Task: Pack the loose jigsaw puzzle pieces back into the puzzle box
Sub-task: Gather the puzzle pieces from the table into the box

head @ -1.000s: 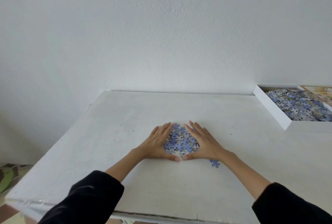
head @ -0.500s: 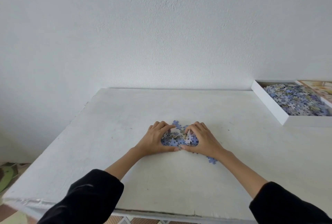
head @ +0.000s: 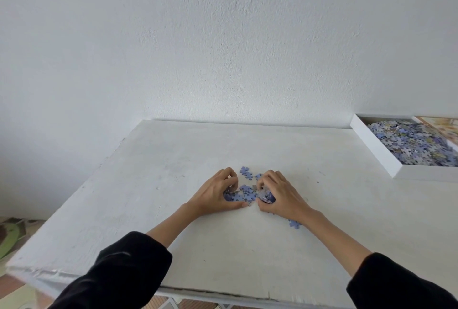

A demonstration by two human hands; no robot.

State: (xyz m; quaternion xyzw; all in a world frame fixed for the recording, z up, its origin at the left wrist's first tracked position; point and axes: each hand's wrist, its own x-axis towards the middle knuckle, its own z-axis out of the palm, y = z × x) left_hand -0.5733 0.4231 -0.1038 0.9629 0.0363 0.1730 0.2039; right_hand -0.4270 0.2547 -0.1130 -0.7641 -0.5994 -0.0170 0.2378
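A small heap of blue and pale jigsaw pieces [head: 245, 193] lies in the middle of the white table [head: 148, 184]. My left hand [head: 215, 193] curls round the heap's left side and my right hand [head: 278, 195] curls round its right side, each gripping pieces. A few joined blue pieces [head: 246, 173] lie just beyond my fingers, and another small cluster of pieces [head: 294, 224] lies beside my right wrist. The white puzzle box [head: 379, 155] sits at the far right, holding a pile of boxed pieces [head: 411, 143].
A white wall rises directly behind the table. The table's near edge [head: 223, 295] is chipped, and its left edge drops off to a patterned floor [head: 12, 236]. A printed sheet or lid [head: 438, 122] shows at the box's far right side.
My hands went from lying flat around the heap to curling their fingers in and bunching the pieces together. A few pieces were left outside, beyond my fingertips.
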